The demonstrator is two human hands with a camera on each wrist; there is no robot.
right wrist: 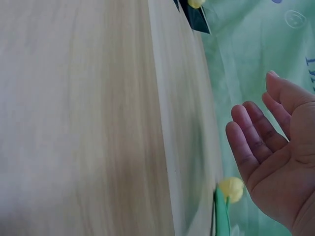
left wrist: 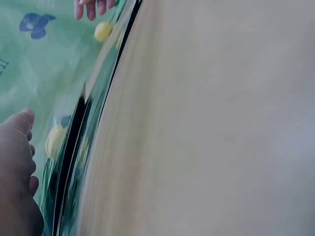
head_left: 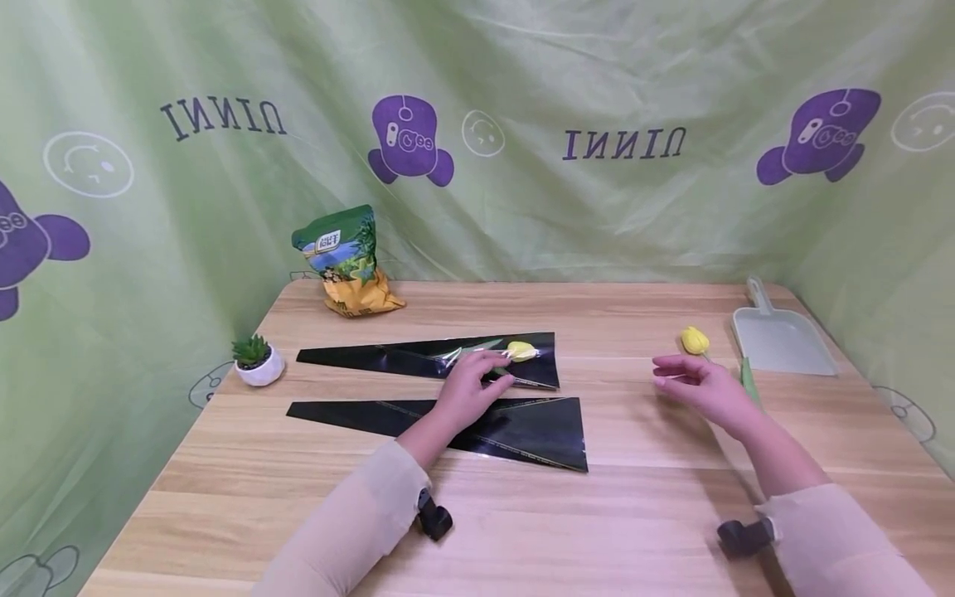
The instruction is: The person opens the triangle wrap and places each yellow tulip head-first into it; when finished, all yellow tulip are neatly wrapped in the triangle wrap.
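Note:
A yellow tulip (head_left: pixel 521 351) lies on or in the farther black wrapping sleeve (head_left: pixel 395 356), its head near the wide end. My left hand (head_left: pixel 472 388) is over that sleeve, just beside the bloom, fingers loosely bent; whether it touches the sleeve I cannot tell. Partly under the left forearm lies a second black sleeve (head_left: pixel 537 427). Another yellow tulip (head_left: pixel 695 340) with a green leaf (head_left: pixel 749 383) lies at the right. Near it my right hand (right wrist: pixel 283 152) hovers with relaxed fingers and nothing in the palm; in the head view it hides part of the stem.
At the back left stands a green and orange bag (head_left: pixel 351 265). A succulent in a white pot (head_left: pixel 260 366) sits by the table's left edge. A pale dustpan (head_left: pixel 783 338) lies at the back right. Green printed cloth (head_left: pixel 522 215) hangs around the wooden table (head_left: pixel 567 531).

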